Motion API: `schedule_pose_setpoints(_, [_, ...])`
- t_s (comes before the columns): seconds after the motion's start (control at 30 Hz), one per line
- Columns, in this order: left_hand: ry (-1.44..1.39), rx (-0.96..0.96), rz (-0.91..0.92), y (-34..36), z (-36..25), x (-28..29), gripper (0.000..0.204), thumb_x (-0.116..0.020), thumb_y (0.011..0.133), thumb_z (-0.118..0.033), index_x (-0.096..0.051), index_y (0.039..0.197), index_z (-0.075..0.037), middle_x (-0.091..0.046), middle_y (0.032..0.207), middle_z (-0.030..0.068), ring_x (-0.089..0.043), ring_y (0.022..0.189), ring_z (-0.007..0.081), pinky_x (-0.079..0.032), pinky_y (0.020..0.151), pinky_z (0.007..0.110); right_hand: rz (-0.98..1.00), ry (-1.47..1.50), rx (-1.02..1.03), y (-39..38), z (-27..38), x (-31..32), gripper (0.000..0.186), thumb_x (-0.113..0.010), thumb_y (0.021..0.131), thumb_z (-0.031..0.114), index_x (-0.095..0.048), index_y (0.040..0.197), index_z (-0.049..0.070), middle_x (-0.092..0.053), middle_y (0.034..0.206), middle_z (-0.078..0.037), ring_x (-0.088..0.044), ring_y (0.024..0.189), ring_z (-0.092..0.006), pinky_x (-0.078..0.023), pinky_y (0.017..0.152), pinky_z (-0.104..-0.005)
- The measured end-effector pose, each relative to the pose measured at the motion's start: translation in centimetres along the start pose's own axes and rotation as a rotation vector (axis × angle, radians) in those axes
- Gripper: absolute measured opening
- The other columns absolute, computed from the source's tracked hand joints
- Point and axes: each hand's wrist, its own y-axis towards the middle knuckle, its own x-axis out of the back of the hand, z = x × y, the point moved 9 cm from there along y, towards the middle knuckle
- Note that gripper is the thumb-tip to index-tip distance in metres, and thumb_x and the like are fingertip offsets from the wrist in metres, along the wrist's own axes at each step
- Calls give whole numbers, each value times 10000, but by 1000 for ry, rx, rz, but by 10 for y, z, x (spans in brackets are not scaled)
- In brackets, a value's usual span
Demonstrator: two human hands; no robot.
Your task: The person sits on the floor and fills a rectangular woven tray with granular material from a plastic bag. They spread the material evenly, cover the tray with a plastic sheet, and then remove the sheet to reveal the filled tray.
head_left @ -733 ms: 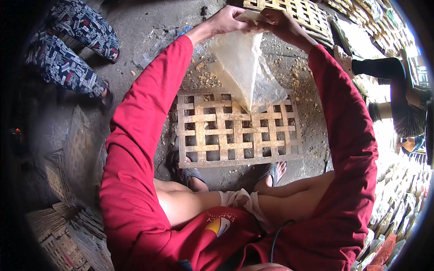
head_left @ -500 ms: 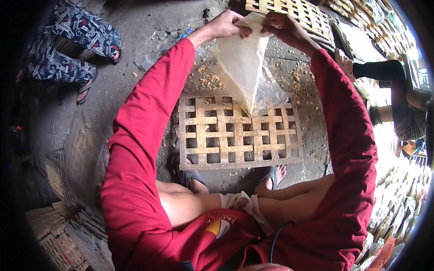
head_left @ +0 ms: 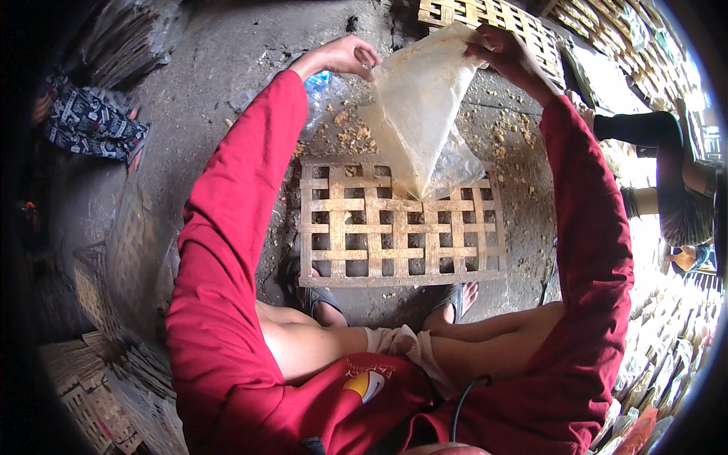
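A cloudy, translucent plastic sheet (head_left: 421,98) hangs spread between my raised hands, its lower folds resting on a woven bamboo rack (head_left: 402,235). At its upper left edge, the curled fingers of my left hand (head_left: 345,57) are closed on the plastic. My right hand (head_left: 509,57) pinches the upper right corner between thumb and fingers. The rack, an open lattice of flat strips in a frame, lies in front of my sandalled feet. Part of its far edge is hidden under the sheet.
Crumbs (head_left: 353,136) and a clear plastic bottle (head_left: 315,95) lie on the concrete floor. Another woven rack (head_left: 497,26) is beyond my right hand. A person in patterned trousers (head_left: 95,125) is at the left, another person (head_left: 667,159) at the right. Stacked racks (head_left: 98,402) stand lower left.
My hands have moved apart, opening the top of the plastic sheet wider. The person at the left has stepped back toward the picture's left edge.
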Motion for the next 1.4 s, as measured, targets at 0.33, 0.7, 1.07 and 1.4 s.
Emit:
schedule_pose_setpoints(0.33, [-367,-164,0,34,-60,-20,204,-773,847,-181,-734,941,-5,-733,820,60,-689,762,107,-539,759,273,24,41,-1,11,8,-2,225,-630,924,206,-664,1073,42,-730,936,-71,-678,917,-156,-517,797,-305])
schedule_pose_setpoints(0.7, [-360,-284,-93,25,-83,-1,219,-776,841,-188,-724,960,-12,-726,834,55,-671,747,98,-534,700,255,-226,-487,300,-13,72,13,753,-791,760,267,-453,1425,171,-446,1461,-139,-370,1362,-337,-263,1144,-508])
schedule_pose_setpoints(1.07, [-387,-258,28,23,-109,-24,139,-712,835,-16,-717,970,17,-711,813,52,-646,723,95,-538,646,267,44,-420,167,-7,44,-40,376,-694,850,272,-646,1215,191,-645,1153,-49,-468,1226,-284,-361,1038,-501])
schedule_pose_setpoints(1.4, [-349,-276,-53,3,-110,-7,168,-731,843,-91,-732,987,-4,-722,853,38,-648,752,87,-528,722,257,168,-298,283,3,68,-63,309,-755,842,254,-666,1067,62,-607,1138,-86,-561,1099,-262,-450,958,-398])
